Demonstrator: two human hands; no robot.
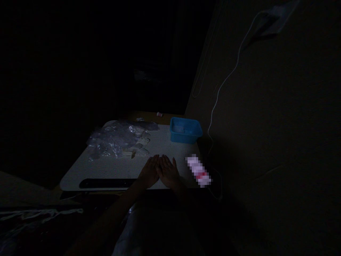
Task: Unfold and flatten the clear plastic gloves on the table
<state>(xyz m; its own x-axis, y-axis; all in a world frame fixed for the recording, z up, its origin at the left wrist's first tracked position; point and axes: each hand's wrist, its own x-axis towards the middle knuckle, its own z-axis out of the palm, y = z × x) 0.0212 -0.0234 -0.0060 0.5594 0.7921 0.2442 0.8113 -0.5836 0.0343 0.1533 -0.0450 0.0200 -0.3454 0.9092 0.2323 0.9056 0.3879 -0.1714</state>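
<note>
The scene is very dark. My left hand [149, 173] and my right hand [168, 171] lie side by side on a white table [106, 170], fingers stretched forward and touching each other along the inner edges. Both hands are flat and hold nothing. A heap of clear plastic bags [114, 139] lies to the front left of them. A blue plastic tub [185, 130] stands beyond my right hand, near the table's far right corner.
A blurred white and red packet [199, 171] lies at the table's right edge. A dark strip [106, 183] runs along the near edge. A wall [266, 124] rises on the right with a white cable [226, 80] hanging down it. A small object [159, 114] sits behind the table.
</note>
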